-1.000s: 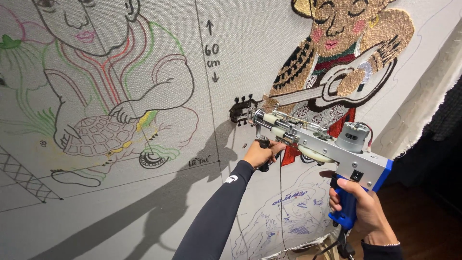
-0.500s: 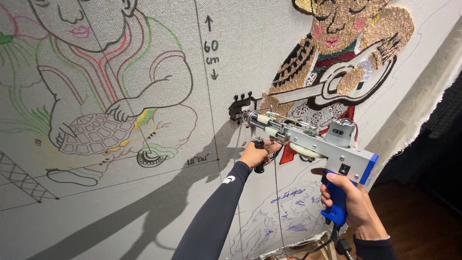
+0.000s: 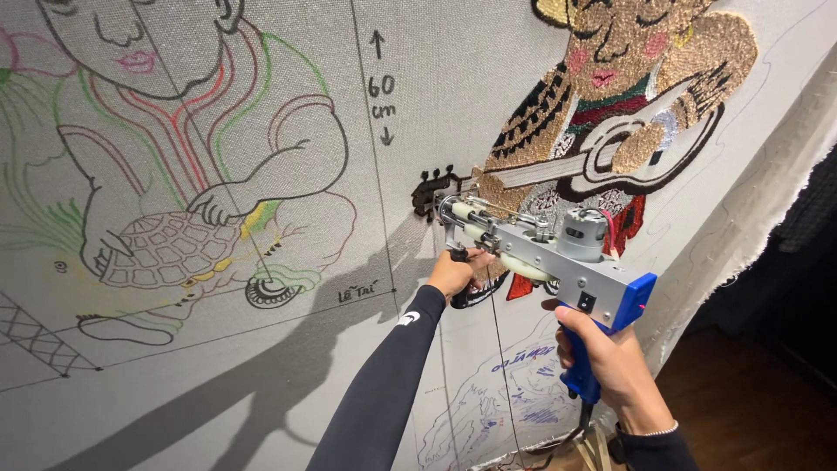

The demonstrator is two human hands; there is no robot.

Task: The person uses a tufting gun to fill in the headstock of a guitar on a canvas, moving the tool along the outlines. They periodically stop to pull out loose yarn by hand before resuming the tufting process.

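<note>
The left hand (image 3: 455, 272) is wrapped around the short black front handle under the nose of a grey metal tufting gun with a blue pistol grip (image 3: 558, 253), fingers closed tight on it. The right hand (image 3: 610, 362) is closed around that blue grip at the gun's rear, lower and nearer the camera. The gun's long axis runs from the right hand up and away to the left hand, its needle end touching the stretched grey backing cloth (image 3: 218, 366). The left hand is thus the nearer one to the cloth, its black-sleeved forearm extended nearly straight; the right wrist is bent upward, elbow out of view.

The needle tip meets the cloth just below the black tufted guitar headstock (image 3: 432, 187) of the half-filled woven guitar-player figure (image 3: 610, 131), which lies above and to the right of the gun. Well to the left of the gun is a marker outline of a child holding a turtle (image 3: 166, 249).
</note>
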